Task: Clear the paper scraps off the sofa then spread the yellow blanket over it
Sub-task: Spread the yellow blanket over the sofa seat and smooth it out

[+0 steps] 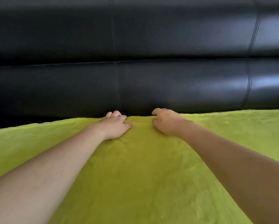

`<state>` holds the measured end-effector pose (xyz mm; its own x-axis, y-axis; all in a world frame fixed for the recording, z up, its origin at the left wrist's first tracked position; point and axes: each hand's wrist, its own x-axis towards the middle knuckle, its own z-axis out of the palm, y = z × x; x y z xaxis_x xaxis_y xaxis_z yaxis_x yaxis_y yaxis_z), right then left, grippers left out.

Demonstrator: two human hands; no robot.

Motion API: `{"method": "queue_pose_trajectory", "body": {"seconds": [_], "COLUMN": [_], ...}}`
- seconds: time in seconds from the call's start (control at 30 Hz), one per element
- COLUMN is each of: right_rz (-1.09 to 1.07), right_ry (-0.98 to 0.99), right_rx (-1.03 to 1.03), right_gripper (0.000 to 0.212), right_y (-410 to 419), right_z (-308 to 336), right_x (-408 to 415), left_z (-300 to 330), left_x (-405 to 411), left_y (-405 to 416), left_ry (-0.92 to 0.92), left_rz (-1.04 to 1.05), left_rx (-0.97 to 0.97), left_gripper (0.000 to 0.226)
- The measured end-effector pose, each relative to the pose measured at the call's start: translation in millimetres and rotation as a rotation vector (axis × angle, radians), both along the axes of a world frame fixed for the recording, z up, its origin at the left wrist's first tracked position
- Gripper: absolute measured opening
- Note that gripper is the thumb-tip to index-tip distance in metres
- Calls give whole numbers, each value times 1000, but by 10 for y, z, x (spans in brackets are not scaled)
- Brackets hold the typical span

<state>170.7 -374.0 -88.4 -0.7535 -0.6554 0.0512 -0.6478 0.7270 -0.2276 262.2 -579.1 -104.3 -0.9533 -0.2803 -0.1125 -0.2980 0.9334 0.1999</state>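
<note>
Fuzzy yellow-green fleece blanket [143,167] covers seat of black leather sofa [135,81]. Left hand [115,126] w/ fingers curled over its far edge; right hand [166,122] pinching it, prob. to tuck against backrest. No scraps visible.

I can't see the seat of the sofa [135,38] at all; the yellow blanket [135,175] hides it and runs off the bottom and both side edges. The left hand [115,126] has fingertips out of sight behind the blanket's far edge. Backrest upper frame blurred.
</note>
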Motion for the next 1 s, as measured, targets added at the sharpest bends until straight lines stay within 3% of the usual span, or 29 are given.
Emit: {"method": "queue_pose_trajectory", "body": {"seconds": [0.2,0.4,0.5,0.6,0.9,1.0], "right_rz": [-73,-125,-145,-128,-263,-342], "right_ry": [16,-25,-54,-61,-143,7], "right_rx": [131,46,32,163,338,400], "right_gripper": [54,39,47,55,56,48], "right_y": [-248,-216,-216,-244,-364,-603], "right_z": [-158,-171,-182,-154,-93,15], "right_x": [131,205,237,230,271,392], "left_z": [-9,8,-12,-39,-47,-31], "left_x": [178,318,383,416,475,488], "left_y": [-227,-334,-372,-359,-466,-568], "left_ry": [35,-11,-26,-61,-59,7], "left_rz": [-89,-122,-140,-150,-104,-179], "left_rx": [57,158,125,36,24,74], "left_gripper": [27,45,65,80,81,72]}}
